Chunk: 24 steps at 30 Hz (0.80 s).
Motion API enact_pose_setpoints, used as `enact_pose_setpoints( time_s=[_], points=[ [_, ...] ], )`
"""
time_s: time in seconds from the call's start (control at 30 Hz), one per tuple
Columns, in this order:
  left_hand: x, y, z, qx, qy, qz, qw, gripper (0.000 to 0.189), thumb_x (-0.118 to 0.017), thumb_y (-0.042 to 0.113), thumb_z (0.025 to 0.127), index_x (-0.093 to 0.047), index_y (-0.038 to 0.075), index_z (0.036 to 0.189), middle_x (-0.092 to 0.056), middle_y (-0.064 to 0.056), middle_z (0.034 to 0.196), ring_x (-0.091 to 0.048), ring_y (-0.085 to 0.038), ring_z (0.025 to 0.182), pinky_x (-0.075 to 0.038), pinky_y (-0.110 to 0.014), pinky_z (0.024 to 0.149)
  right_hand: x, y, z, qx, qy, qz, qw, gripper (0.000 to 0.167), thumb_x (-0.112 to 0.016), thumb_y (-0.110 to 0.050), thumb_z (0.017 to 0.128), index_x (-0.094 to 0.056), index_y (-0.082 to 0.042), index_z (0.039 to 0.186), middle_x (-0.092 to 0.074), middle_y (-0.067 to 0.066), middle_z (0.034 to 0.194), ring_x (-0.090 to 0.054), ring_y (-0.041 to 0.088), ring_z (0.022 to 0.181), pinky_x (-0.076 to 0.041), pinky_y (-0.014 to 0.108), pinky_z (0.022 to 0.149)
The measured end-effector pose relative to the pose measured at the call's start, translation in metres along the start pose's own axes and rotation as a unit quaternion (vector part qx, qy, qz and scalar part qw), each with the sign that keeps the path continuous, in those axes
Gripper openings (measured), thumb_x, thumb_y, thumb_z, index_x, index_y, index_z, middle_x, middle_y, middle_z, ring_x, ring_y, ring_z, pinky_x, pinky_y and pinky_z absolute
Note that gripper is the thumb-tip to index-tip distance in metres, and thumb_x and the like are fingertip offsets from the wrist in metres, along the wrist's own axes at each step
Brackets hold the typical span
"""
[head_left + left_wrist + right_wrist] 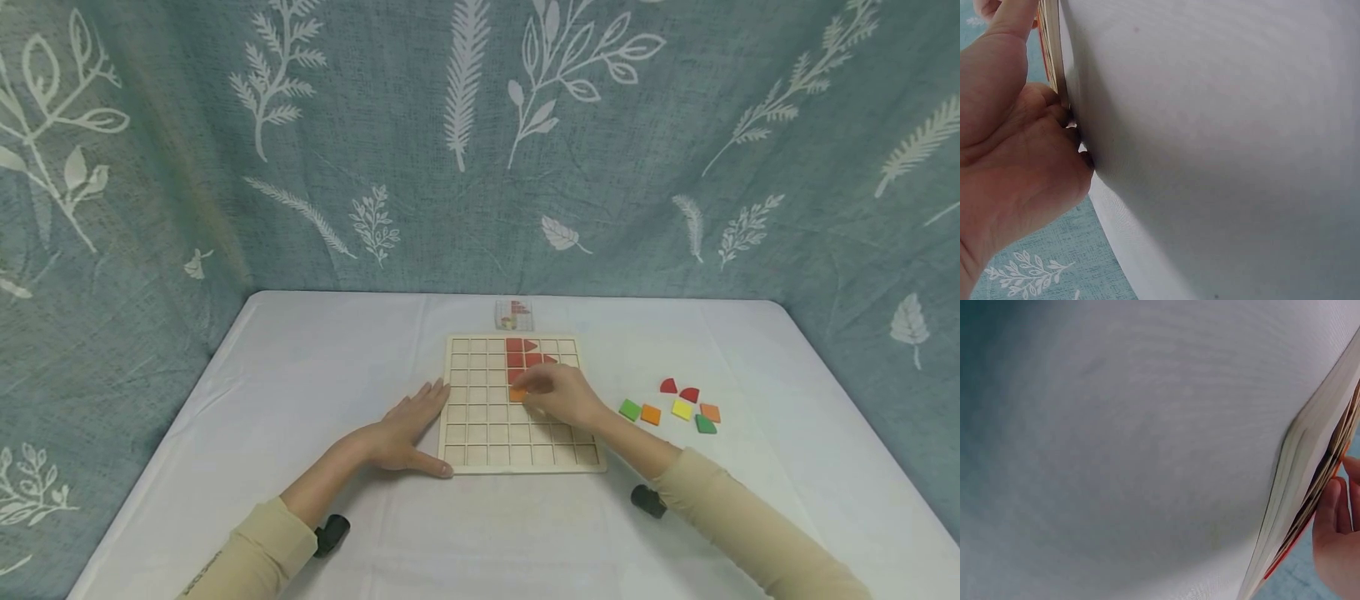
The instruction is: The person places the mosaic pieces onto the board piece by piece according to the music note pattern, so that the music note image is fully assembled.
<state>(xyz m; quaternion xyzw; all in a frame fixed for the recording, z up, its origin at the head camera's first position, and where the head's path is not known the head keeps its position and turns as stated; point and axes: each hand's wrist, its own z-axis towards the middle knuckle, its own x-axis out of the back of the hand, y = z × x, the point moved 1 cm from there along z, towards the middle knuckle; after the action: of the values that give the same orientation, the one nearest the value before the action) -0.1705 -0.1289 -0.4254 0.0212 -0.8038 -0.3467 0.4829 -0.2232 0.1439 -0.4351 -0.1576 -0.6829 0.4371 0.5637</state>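
Note:
A pale wooden grid board [477, 433] lies on the table. Red squares and red triangles [516, 345] fill several cells in its upper middle. Just below the red pieces, an orange square tile [517, 396] sits at a cell, pinched between the thumb and forefinger of my right hand [558, 394]. In the right wrist view, those fingers [1327, 506] are at the board's face, close to an orange edge. My left hand [408, 431] rests spread along the board's left side, fingertips at the edge and thumb by the lower left corner.
Right of the board lie loose pieces: a green square [630, 409], an orange square [651, 414], a yellow square [682, 409], red quarter-rounds [689, 394] and a dark green piece [706, 424]. A small pattern card [513, 315] lies behind the board. A patterned curtain [420, 150] borders the table.

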Motion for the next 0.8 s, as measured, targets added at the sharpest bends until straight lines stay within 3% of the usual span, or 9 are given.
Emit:
enact_pose_setpoints(
  time_s=[0.27, 0.43, 0.57, 0.8],
  points=[
    [-0.001, -0.001, 0.001, 0.002, 0.000, 0.000, 1.0000, 0.120, -0.079, 0.049, 0.076, -0.005, -0.004, 0.154, -0.001, -0.022, 0.161, 0.003, -0.034, 0.148, -0.003, -0.051, 0.120, 0.006, 0.002, -0.007, -0.023, 0.002, 0.006, 0.9997, 0.019, -0.072, -0.012, 0.089, -0.074, -0.015, 0.107, -0.071, -0.005, 0.104, -0.065, 0.014, 0.098, -0.053, 0.036, 0.090],
    [-0.001, -0.002, 0.001, 0.003, -0.001, 0.002, 1.0000, 0.120, -0.079, 0.050, 0.076, -0.005, -0.003, 0.154, -0.001, -0.021, 0.161, 0.003, -0.034, 0.149, -0.002, -0.050, 0.120, 0.020, 0.008, -0.019, -0.042, 0.020, 0.038, 0.9982, 0.022, -0.070, -0.014, 0.091, -0.072, -0.011, 0.113, -0.071, 0.000, 0.106, -0.065, 0.019, 0.103, -0.052, 0.041, 0.093],
    [0.000, -0.001, 0.002, 0.003, -0.003, 0.000, 1.0000, 0.120, -0.079, 0.050, 0.076, -0.005, -0.003, 0.154, -0.001, -0.021, 0.161, 0.003, -0.034, 0.148, -0.002, -0.051, 0.120, 0.035, 0.015, -0.031, -0.079, 0.032, 0.069, 0.9940, 0.025, -0.068, -0.015, 0.092, -0.071, -0.009, 0.116, -0.070, 0.003, 0.112, -0.061, 0.023, 0.109, -0.050, 0.044, 0.095],
    [0.001, 0.000, 0.002, 0.007, -0.004, 0.000, 1.0000, 0.120, -0.079, 0.050, 0.076, -0.005, -0.003, 0.154, -0.001, -0.021, 0.161, 0.003, -0.034, 0.149, -0.003, -0.050, 0.120, 0.065, 0.036, -0.053, -0.137, 0.048, 0.053, 0.9879, 0.030, -0.069, -0.024, 0.091, -0.070, -0.013, 0.119, -0.067, 0.005, 0.116, -0.058, 0.024, 0.110, -0.050, 0.038, 0.088]
  ],
)
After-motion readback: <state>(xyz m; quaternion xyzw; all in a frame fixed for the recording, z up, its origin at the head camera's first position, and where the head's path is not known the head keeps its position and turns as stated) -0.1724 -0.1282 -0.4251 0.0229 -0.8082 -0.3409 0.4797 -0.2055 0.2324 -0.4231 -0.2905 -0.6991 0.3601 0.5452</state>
